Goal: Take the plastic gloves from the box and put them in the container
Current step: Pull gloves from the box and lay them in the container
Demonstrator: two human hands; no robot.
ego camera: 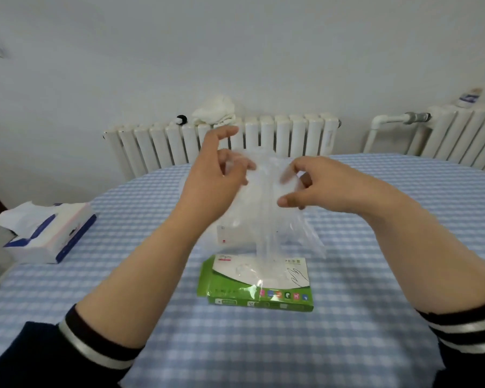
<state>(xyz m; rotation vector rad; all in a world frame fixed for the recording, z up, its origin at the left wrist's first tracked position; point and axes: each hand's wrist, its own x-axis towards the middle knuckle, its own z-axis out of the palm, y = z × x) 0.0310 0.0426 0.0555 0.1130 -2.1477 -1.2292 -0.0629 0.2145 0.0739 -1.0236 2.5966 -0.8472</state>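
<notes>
Above the middle of the table (375, 247), both hands hold a clear plastic glove (266, 217) between them. Left hand (216, 177) pinches its upper left edge, forefinger raised free; right hand (317, 186) curls round its upper right edge. Its film is so sheer and blurred that its outline is hard to trace. Hanging down, it reaches the green glove box (255, 281) lying flat below and veils the box's top. Behind it, a white container (227, 233) shows only partly. At the left edge sits a tissue pack (51, 233).
</notes>
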